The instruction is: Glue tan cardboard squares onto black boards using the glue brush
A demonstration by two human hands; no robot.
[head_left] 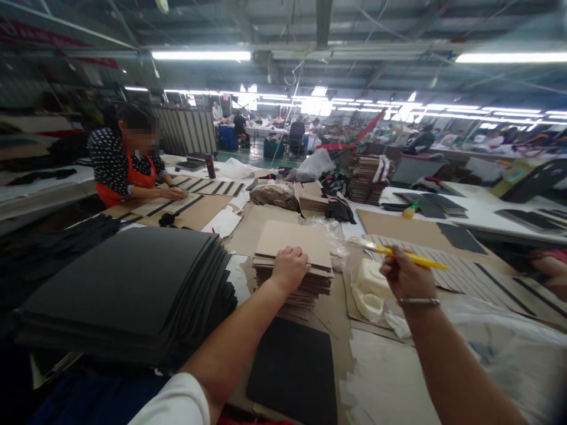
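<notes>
Our right hand (407, 276) gripped the brush (423, 259); our left hand (290, 268) lay on the cardboard stack (316, 283) ahead, pinch unclear! We seemed to be taking the top board (295, 235), probably needing a clean lift.

Single head-worn camera faces forward and down from behind the left hand (290, 270) and right hand (410, 276), both near; table (482, 208) spans midground, ceiling lights (201, 56) top the view.

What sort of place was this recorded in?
Most likely a factory floor or large workshop: strip lights overhead, big stacks of black sheets and tan boards, and a co-worker in an orange apron.
</notes>
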